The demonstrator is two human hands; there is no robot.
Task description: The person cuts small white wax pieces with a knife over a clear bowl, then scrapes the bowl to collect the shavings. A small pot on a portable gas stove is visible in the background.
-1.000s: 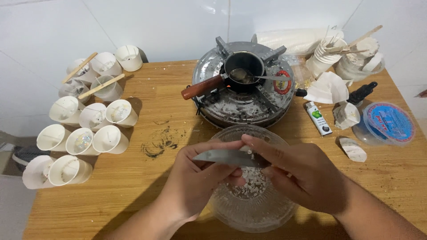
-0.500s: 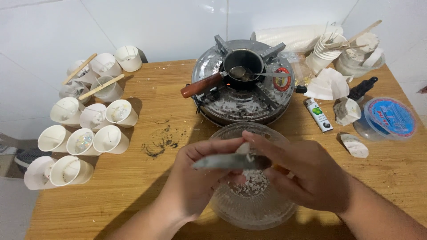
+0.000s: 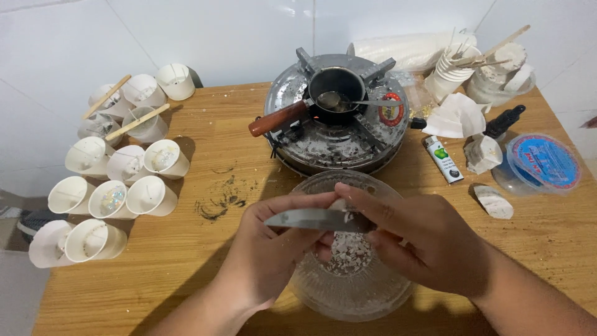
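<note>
left hand [image 3: 273, 255]: closed around a small white chunk [image 3: 339, 205], fingers curled, mostly hidden behind the blade
right hand [image 3: 423, 239]: gripping a knife [image 3: 311, 219], blade flat and pointing toward 9 o'clock, lying across the left fingers
white chunk: pinched between both hands, touching the blade, directly above the bowl
glass bowl [image 3: 367, 298]: clear, at 6 o'clock of the table, under both hands; white shavings [image 3: 348, 255] piled inside
table [image 3: 205, 255]: wood, dark scorch marks at about 9 o'clock of the bowl
burner [image 3: 339, 134]: round metal stove at 12 o'clock of the bowl, just beside its rim
small pot [image 3: 336, 93]: black, on the burner, wooden handle toward 8 o'clock, spoon resting in it
paper cups [image 3: 118, 168]: white, clustered at 9–10 o'clock, some with wicks, two with wooden sticks across them
lighter [image 3: 443, 158]: white, at 2 o'clock of the bowl, near the burner
blue-lidded tub [image 3: 541, 162]: at 3 o'clock edge, well apart from the hands
white lump [image 3: 494, 202]: on the table beside the tub
</note>
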